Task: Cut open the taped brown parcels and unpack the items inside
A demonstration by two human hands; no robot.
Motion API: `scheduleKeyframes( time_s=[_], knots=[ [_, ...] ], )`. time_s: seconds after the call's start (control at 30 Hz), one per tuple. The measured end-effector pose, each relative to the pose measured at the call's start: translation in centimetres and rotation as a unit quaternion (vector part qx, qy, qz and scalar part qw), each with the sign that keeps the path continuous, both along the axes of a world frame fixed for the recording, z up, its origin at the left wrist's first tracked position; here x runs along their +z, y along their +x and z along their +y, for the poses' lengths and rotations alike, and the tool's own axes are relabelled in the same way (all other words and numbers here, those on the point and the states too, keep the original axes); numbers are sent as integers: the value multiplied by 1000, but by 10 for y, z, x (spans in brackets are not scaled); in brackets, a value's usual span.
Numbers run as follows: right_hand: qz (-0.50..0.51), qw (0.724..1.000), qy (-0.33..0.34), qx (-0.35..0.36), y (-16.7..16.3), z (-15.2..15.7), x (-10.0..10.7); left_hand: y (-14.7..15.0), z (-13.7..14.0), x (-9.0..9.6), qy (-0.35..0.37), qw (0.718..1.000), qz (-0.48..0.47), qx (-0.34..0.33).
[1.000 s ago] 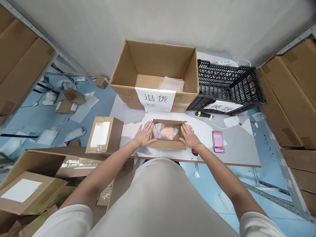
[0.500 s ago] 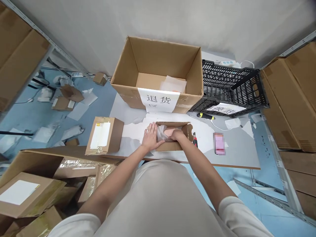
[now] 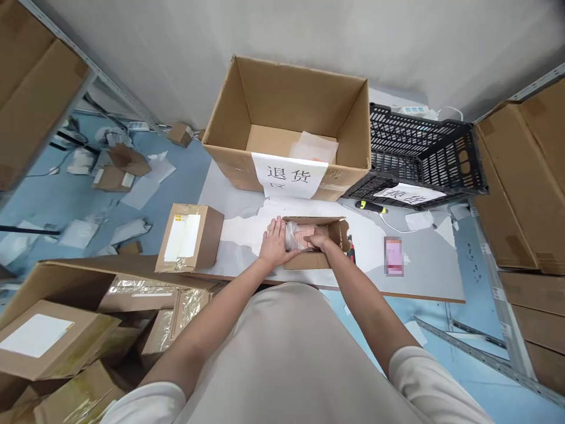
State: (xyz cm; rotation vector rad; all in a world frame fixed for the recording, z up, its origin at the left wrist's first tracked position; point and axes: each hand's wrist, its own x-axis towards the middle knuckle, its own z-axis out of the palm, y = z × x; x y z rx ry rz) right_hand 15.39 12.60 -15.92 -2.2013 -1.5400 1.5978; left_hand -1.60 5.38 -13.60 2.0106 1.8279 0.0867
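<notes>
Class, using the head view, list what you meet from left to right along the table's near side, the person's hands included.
Carton with a white label → left hand → right hand → red-and-black tool → blurred pink object.

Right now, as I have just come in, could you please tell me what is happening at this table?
At the table, a person's left hand rests at the left end of a small open carton. The right hand reaches inside, touching a pink item that lies in there with translucent wrapping. Behind stand a large open box and a black crate; a taped carton sits to the left.
</notes>
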Motion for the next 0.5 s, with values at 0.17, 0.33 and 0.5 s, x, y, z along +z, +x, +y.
scheduleKeyframes(
  time_s=[0.17,0.33,0.5],
  knots=[
    [120,989,69,-46,30,-19,41,-5,4,1,-14,1000,-1,4],
    [291,933,109,-181,71,-46,93,-12,5,13,-5,1000,-15,19],
    [334,900,99,-263,73,-57,122,-3,-21,40,147,987,-64,-6]
  ],
)
